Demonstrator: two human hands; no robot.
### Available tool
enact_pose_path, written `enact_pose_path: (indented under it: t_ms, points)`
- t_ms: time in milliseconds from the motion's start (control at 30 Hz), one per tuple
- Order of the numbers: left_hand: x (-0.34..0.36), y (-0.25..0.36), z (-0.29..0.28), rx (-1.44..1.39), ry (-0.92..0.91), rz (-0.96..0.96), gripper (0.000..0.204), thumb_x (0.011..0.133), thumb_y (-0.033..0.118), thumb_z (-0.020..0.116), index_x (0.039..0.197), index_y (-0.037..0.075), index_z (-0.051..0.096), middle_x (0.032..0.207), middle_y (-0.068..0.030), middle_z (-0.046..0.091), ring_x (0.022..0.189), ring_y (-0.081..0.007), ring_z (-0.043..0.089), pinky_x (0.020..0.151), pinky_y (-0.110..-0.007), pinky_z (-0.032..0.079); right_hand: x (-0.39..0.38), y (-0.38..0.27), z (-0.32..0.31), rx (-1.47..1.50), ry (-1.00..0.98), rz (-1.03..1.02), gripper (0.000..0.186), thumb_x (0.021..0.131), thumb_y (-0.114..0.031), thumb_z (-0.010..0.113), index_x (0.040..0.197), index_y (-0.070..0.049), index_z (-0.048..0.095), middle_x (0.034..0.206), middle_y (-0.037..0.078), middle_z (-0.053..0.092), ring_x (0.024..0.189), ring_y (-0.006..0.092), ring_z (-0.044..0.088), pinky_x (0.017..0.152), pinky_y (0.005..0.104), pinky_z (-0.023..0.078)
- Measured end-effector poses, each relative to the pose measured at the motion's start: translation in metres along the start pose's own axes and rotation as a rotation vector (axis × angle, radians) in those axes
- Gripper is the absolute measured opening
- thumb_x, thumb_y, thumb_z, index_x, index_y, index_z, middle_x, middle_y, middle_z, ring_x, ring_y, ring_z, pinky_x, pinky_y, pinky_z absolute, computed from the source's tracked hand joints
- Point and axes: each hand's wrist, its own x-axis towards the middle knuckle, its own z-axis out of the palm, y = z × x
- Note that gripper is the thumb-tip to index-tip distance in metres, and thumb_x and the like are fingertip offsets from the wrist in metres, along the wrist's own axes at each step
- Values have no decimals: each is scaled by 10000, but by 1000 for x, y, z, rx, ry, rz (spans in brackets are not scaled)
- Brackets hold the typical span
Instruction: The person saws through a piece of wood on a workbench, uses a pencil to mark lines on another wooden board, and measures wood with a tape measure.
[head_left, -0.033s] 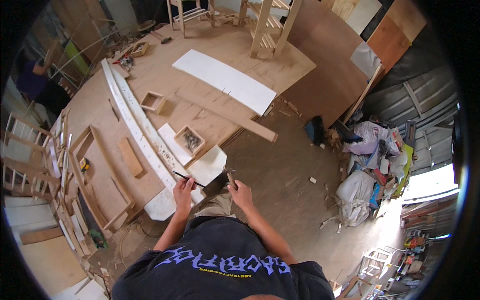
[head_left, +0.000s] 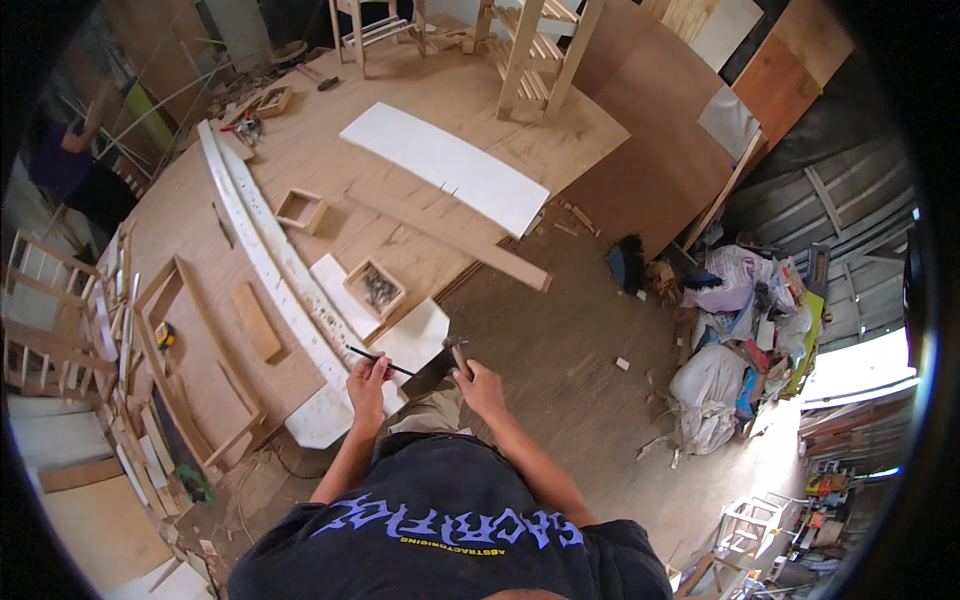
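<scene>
My left hand (head_left: 368, 385) is closed on a thin dark pencil (head_left: 365, 353), which points across toward my other hand. In my right hand (head_left: 480, 388) is a hammer (head_left: 457, 356), gripped by its wooden handle with the small dark head upward. Both hands are at the near edge of the work table, in front of my body. Just beyond them lies a white board (head_left: 420, 335). A small wooden box (head_left: 351, 284) holding small dark metal pieces stands past it. My left hand is close to the end of a long white strip (head_left: 318, 420).
The wooden table (head_left: 300, 150) carries an empty box (head_left: 302, 211), a white panel (head_left: 450, 170), a long plank (head_left: 500, 262), a wooden frame (head_left: 180, 400) and a yellow tape measure (head_left: 164, 335). Bags (head_left: 708, 385) pile up at right. A person (head_left: 70, 165) is at far left.
The whole view has shifted slightly. The hammer's head is tilted a little further away from me; both hands keep their grip.
</scene>
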Motion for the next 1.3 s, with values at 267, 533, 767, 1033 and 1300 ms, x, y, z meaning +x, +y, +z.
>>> enact_pose_path:
  t_ms: [267, 533, 767, 1033, 1300]
  points:
    - [93, 9, 94, 35, 54, -6, 156, 1006, 132, 661, 1084, -1, 687, 938, -32, 696, 808, -115, 643, 760, -270, 546, 153, -24, -23, -106, -126, -235, 410, 916, -234, 672, 1255, -15, 598, 1087, 261, 674, 1024, 457, 637, 867, 513, 519]
    - [128, 29, 98, 24, 189, -1, 187, 997, 142, 680, 1125, 6, 692, 964, -36, 708, 817, -109, 644, 775, -265, 544, 246, -65, 12, -113, -158, -266, 466, 906, -171, 649, 1343, -28, 571, 1256, 212, 606, 1134, 418, 604, 968, 481, 511]
    - [120, 4, 118, 13, 260, 0, 190, 994, 145, 686, 1115, -1, 694, 932, -44, 703, 803, -115, 646, 760, -277, 543, 253, -38, -17, -100, -167, -431, 509, 863, -172, 697, 1349, -77, 576, 1269, 148, 596, 1197, 353, 571, 1029, 451, 468]
    - [153, -8, 169, 116, 137, 4, 182, 992, 120, 681, 1093, -29, 707, 918, -49, 711, 797, -116, 668, 755, -267, 555, 272, -1, -108, -411, -24, -315, 665, 815, -225, 793, 1416, -131, 525, 1416, 129, 483, 1337, 334, 465, 1124, 476, 373]
    - [160, 9, 205, 107, 162, 32, 258, 988, 115, 686, 1190, -44, 671, 965, -44, 701, 841, -124, 659, 785, -283, 550, 305, 17, -99, -324, -336, -188, 726, 775, -249, 829, 1417, -104, 525, 1358, 148, 529, 1208, 369, 586, 981, 470, 520]
